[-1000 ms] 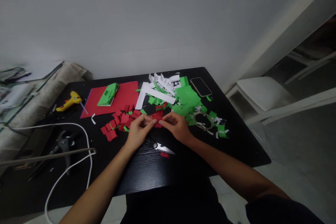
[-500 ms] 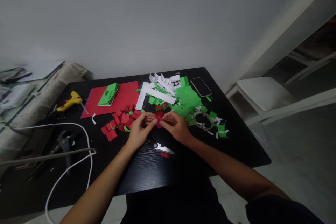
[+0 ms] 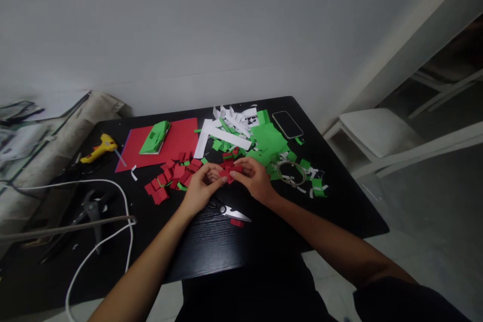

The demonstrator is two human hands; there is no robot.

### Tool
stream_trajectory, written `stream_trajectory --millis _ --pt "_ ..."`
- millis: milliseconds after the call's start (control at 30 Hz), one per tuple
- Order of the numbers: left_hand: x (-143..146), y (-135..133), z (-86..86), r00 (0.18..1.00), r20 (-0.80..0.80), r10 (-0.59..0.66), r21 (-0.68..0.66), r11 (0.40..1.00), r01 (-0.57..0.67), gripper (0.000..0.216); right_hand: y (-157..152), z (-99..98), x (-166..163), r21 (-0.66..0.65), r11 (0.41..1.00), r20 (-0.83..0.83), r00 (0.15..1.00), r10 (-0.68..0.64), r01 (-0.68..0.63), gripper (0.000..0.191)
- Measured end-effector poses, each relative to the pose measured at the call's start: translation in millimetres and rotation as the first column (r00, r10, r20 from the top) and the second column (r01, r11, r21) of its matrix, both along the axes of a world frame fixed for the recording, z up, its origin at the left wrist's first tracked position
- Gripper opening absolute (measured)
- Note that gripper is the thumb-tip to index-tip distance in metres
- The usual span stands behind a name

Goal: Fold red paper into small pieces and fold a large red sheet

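Between my fingertips is a small piece of red paper [image 3: 227,173], pinched from both sides above the black table. My left hand [image 3: 205,184] grips its left side with thumb and fingers. On the right side, my right hand [image 3: 255,179] pinches it the same way. Just below the hands lie scissors [image 3: 234,213], blades pointing right, with a small red scrap [image 3: 237,223] beside the blades. A heap of red paper pieces [image 3: 177,175] with a few green bits spreads left of my left hand. Fingers partly hide the held paper's shape.
Behind the hands lie white paper strips [image 3: 231,137], green paper [image 3: 268,141] and a phone [image 3: 287,125]. A ring [image 3: 292,173] sits at right. A green folded stack [image 3: 155,137] rests on a red sheet [image 3: 181,136]. A yellow glue gun [image 3: 100,148], pliers [image 3: 93,211] and white cable [image 3: 126,196] occupy the left.
The right fingers have shifted slightly on the red paper, and more of it now shows, spread wider between both hands. The view has moved a little; the other things stay put.
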State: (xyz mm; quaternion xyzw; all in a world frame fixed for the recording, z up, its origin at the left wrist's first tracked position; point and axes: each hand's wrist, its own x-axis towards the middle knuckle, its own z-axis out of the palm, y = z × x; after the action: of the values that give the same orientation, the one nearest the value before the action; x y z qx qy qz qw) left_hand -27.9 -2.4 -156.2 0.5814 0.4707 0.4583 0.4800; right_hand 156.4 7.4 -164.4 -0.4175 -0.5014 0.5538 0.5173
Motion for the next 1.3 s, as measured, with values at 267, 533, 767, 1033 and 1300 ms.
stream_trajectory --millis 267,533,767,1033,1300 --pt "-0.8 0.0 -1.4 1.000 -0.012 -0.014 -0.028 1.000 0.013 0.030 1.2 -7.3 -0.2 0.057 0.998 0.100 0.995 0.030 -0.035 0.018" --pt "0.9 0.5 -3.3 1.000 0.010 0.010 -0.010 1.000 -0.010 0.030 0.6 -9.5 -0.4 0.050 0.995 0.144 0.987 0.078 -0.086 0.016" --pt "-0.6 1.1 -3.3 0.998 -0.019 0.061 -0.004 0.998 -0.061 0.028 -1.5 -10.3 -3.6 0.016 0.991 0.050 0.990 0.129 -0.130 0.025" --pt "-1.5 -0.4 0.0 0.997 -0.049 0.055 -0.019 0.998 -0.056 0.028 -1.5 -14.1 -3.6 0.023 0.991 0.058 0.990 0.131 -0.132 0.027" --pt "-2.8 -0.7 1.0 0.991 -0.128 0.042 0.078 0.996 -0.032 0.025 -3.5 -14.3 -4.9 0.062 0.991 0.099 0.988 0.115 -0.122 0.030"
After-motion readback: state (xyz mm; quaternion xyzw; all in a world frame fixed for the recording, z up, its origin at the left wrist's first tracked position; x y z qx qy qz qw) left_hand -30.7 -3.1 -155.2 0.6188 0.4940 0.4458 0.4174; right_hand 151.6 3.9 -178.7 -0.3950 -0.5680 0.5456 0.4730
